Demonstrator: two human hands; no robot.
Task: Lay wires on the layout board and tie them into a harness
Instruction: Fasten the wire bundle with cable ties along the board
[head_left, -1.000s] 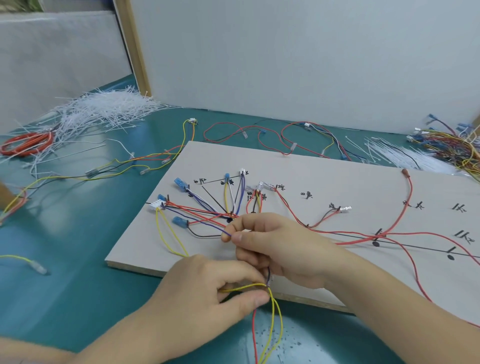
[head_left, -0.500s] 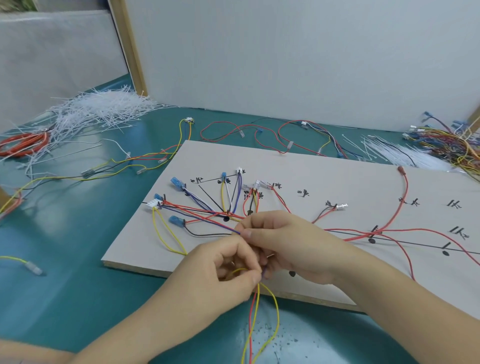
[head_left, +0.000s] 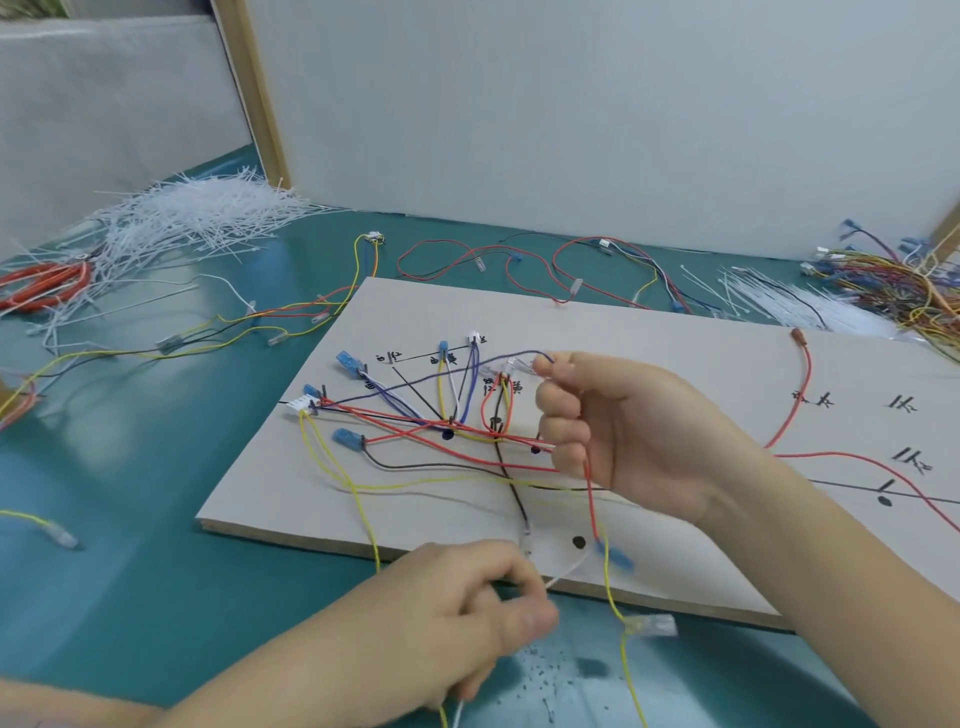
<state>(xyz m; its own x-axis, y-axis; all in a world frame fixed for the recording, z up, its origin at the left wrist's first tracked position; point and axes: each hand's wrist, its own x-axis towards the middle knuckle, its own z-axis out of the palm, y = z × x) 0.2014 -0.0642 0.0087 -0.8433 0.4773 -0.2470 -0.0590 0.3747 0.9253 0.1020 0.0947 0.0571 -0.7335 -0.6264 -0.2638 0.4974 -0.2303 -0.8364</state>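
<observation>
Two hands: both worked over the layout board (head_left: 649, 353), which lay flat on the teal bench (head_left: 130, 493).
R hand: the right hand (head_left: 618, 431) was raised above the board's middle, fingers curled round a gathered bunch of wires (head_left: 415, 421); thumb & forefinger pinched a purple lead by its clear connector (head_left: 506, 367).
L hand: the left hand (head_left: 467, 608) sat at the board's near edge, fingers pinched on what looked like a thin white cable tie (head_left: 566, 564); blurred, so the exact hold was hard to read.
Wires: red, yellow, black & purple leads fanned from the white plug (head_left: 300, 404) at the board's left toward the R fist; a red lead with a blue terminal (head_left: 615, 558) hung below it, off the near edge.
Risk 1: lifting the bunch probably pulled leads off their drawn routes; tied that way, branch lengths would come out wrong.
Risk 2: the dangling red & yellow leads could be left outside the tie, or snag the board edge.
Risk 3: the tie might slip from the L fingers while threading, since the hold looked light.
Spares: cable-tie pile (head_left: 192, 223) far left, loose wire heap (head_left: 893, 280) far right.
</observation>
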